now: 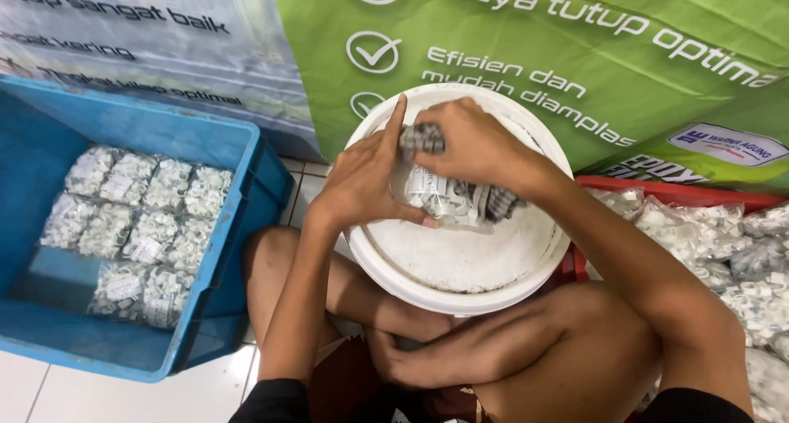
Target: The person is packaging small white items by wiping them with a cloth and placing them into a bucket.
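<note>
Both hands are closing a small bag [444,197] of clips over the white bucket lid [460,259]: the left hand [362,181] presses its side, the right hand [468,148] grips the gathered top. Judged from this, sealing is under way; next the neck needs a firm hold. Packed bags lie in the blue crate [246,168], left of the left hand.

A big blue crate [238,156] sits on the white tile floor [99,390]. Inside it lie many small clear bags of white clips [136,222], packed side by side in rows. A red tray [657,191] on the other side holds a loose pile of more bags [731,259]. A green sheet with white writing [575,62] hangs behind.
</note>
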